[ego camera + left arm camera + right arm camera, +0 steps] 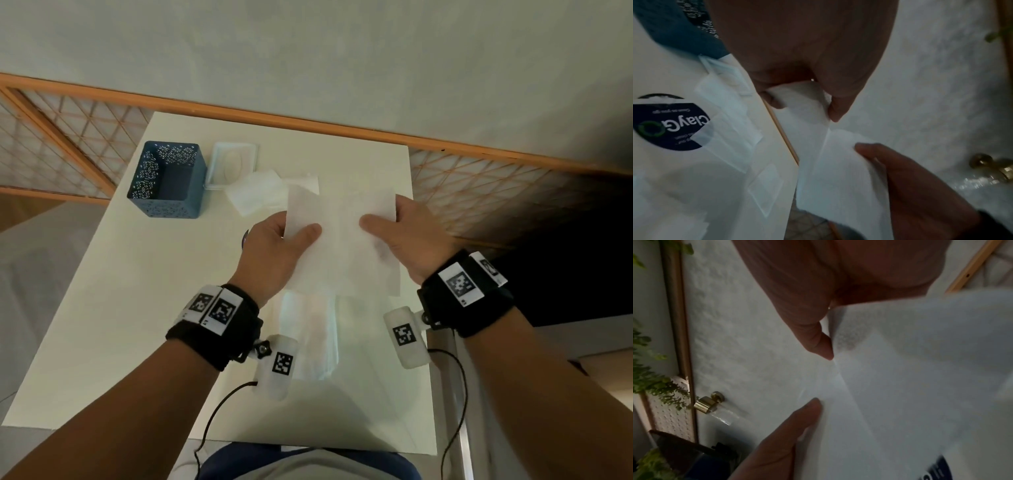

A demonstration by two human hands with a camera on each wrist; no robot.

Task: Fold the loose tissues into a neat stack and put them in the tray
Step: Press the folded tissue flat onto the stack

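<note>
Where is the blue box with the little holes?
In the head view the blue perforated metal box stands at the table's far left, beside a white plastic tray on its right, away from both hands.

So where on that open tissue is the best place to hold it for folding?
At its two side edges, one hand from each side, as now: the left hand pinches the left edge of the tissue and the right hand the right. The limp sheet hangs spread between them, its centre crease showing.
</note>
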